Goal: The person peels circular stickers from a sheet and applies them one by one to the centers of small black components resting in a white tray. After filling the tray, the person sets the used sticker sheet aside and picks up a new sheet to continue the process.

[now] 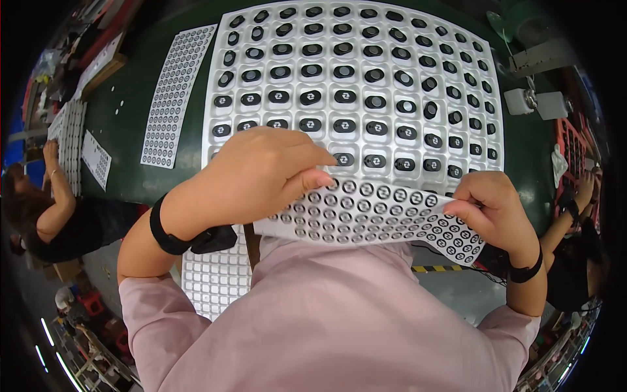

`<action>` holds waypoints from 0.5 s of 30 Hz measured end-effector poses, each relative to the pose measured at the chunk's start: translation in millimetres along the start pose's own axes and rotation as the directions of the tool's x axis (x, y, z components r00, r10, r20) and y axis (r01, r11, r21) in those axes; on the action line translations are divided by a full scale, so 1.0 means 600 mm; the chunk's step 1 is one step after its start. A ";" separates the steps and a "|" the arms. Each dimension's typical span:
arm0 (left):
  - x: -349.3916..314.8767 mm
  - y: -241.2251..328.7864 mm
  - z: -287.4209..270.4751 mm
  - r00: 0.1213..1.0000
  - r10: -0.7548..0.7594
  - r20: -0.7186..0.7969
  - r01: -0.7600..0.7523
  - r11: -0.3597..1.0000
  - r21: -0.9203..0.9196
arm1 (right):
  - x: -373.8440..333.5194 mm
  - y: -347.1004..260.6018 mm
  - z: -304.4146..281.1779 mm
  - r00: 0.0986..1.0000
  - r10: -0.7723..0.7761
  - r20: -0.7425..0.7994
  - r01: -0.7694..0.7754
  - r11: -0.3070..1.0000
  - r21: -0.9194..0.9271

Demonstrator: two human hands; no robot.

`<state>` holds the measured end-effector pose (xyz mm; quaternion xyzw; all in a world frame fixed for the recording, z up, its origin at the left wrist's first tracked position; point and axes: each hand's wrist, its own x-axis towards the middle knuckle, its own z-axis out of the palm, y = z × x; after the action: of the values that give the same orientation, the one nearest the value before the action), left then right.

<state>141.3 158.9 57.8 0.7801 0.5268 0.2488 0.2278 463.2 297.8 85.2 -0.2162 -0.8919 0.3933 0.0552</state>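
Observation:
A white sheet of round black-and-white stickers (366, 215) hangs bent in front of my body, over the near edge of a large clear tray (358, 171). My right hand (490, 206) pinches the sheet's upper edge toward its right end. At its upper left edge, my left hand (274, 173) is curled with thumb and forefinger close together, next to one sticker; whatever lies between the fingertips is too small to make out. Small black oval parts (343, 72) fill the tray's pockets. Parts in the nearer rows and at the left bear stickers; others show a plain grey disc.
Another sticker sheet (176, 98) lies left of the tray on the dark green table (127, 130). A smaller sheet piece (96, 160) and stacked trays (70, 144) are farther left, beside a co-worker (55, 196). White blocks with metal fittings (520, 102) stand at right, near another person's arm (567, 209).

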 end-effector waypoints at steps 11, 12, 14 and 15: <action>0.035 0.073 0.014 0.997 -0.023 0.069 0.021 0.999 0.028 | 0.035 -0.033 0.015 0.995 -0.098 0.020 0.100 0.990 -0.094; 0.036 0.072 0.015 0.998 -0.004 0.055 0.002 0.999 0.038 | 0.037 -0.036 0.016 0.993 -0.116 0.000 0.115 0.983 -0.140; 0.038 0.074 0.017 0.999 0.016 0.043 -0.018 0.999 0.047 | 0.042 -0.046 0.024 0.991 -0.133 -0.022 0.126 0.975 -0.185; 0.037 0.076 0.018 0.999 0.018 0.039 -0.020 0.998 0.056 | 0.045 -0.055 0.031 0.981 -0.182 -0.070 0.161 0.960 -0.231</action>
<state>187.6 163.3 81.2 0.7959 0.5217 0.2211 0.2131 422.4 277.3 94.4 -0.1605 -0.9425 0.2738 0.1047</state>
